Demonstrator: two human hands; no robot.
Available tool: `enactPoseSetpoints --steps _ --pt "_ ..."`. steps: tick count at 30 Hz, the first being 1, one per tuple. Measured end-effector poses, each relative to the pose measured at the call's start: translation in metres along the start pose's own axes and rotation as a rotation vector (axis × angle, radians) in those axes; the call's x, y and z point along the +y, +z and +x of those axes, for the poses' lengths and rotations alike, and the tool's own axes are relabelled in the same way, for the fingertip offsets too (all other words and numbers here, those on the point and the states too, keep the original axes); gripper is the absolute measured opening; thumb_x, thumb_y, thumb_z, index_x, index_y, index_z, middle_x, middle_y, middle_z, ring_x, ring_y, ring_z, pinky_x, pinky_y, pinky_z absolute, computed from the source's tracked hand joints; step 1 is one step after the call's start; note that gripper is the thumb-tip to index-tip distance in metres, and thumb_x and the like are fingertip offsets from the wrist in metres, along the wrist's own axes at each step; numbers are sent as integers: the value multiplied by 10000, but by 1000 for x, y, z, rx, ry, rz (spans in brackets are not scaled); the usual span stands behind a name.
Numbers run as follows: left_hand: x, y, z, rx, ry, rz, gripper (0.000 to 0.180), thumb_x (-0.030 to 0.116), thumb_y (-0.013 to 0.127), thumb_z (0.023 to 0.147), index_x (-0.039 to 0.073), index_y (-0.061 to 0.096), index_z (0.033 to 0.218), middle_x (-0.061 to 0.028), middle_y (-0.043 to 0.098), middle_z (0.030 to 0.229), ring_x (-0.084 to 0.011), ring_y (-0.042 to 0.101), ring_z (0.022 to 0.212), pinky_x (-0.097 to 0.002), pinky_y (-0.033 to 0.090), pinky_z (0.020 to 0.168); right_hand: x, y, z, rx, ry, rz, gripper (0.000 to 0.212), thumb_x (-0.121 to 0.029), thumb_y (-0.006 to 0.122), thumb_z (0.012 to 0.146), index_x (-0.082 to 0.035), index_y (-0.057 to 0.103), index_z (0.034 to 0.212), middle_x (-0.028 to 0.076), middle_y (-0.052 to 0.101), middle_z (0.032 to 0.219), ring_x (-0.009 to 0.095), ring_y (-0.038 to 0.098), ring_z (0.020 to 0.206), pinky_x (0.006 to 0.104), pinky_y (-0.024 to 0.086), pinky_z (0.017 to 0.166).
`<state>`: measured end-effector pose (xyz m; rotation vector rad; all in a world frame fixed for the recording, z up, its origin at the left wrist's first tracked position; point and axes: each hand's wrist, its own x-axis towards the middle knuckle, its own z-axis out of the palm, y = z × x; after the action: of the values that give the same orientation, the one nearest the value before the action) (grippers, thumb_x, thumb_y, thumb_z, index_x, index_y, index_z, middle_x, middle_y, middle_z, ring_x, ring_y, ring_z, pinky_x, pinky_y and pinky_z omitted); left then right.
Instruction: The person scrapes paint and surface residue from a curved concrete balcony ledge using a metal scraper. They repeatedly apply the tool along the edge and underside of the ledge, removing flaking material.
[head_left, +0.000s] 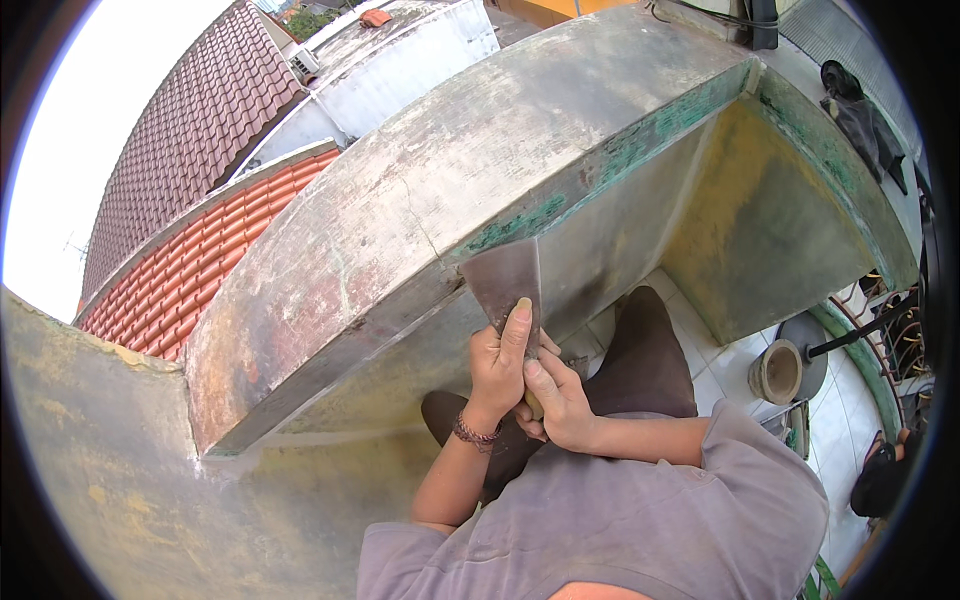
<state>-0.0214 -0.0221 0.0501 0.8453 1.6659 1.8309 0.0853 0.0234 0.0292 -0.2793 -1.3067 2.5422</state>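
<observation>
Both of my hands are closed round one wide metal scraper (506, 277), its blade pointing up and away from me. My left hand (490, 372), with a braided bracelet at the wrist, grips it near the base of the blade, thumb laid along the metal. Lower down, my right hand (563, 405) is wrapped round the handle, most of which the fingers hide. The blade's far edge lies at the inner lower edge of a weathered concrete parapet (400, 190), by a strip of flaking green paint (515, 222). Whether it touches the concrete I cannot tell.
Beyond the parapet are tiled roofs (190, 130) and a white wall (420, 75). To the right, a round pot (776, 372) stands on the white tiled floor (715, 380). A dark bag-like item (862, 120) lies on the right-hand ledge. My knees are close under the parapet.
</observation>
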Motion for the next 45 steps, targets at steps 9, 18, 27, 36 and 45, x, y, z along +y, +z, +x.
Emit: enactPoseSetpoints --steps 9,18,27,36,45 --pt "8 4 3 21 33 -31 464 365 490 1011 -4 635 770 -83 642 663 -121 600 604 -269 480 557 -5 -6 2 -37 29 -9 344 -364 345 1041 -69 450 1182 50 490 648 104 432 415 230 352 371" --pt "-6 12 9 35 62 -6 475 350 454 1020 7 617 734 -101 636 625 -136 599 556 -270 464 508 -5 -17 4 -18 4 -63 340 -355 350 1040 -62 467 1166 55 495 644 105 436 413 234 350 369" --pt "7 7 14 -5 52 -49 490 401 473 1011 5 629 769 -72 640 659 -113 592 602 -262 476 547 -12 -13 6 -14 -28 -30 376 -334 394 1036 -18 462 1229 18 496 645 70 426 439 220 337 371" --pt "0 12 11 -1 3 -29 535 391 458 1010 -5 640 701 -112 653 637 -129 598 560 -268 474 515 -7 -15 2 31 -30 -48 391 -341 402 1036 10 462 1197 14 487 643 72 426 437 224 331 371" --pt "9 10 18 -10 58 -34 531 386 451 1014 -2 639 705 -99 646 621 -127 601 563 -270 471 515 -15 -11 10 10 -65 -24 358 -330 408 1035 2 473 1151 19 484 640 73 425 439 223 333 374"
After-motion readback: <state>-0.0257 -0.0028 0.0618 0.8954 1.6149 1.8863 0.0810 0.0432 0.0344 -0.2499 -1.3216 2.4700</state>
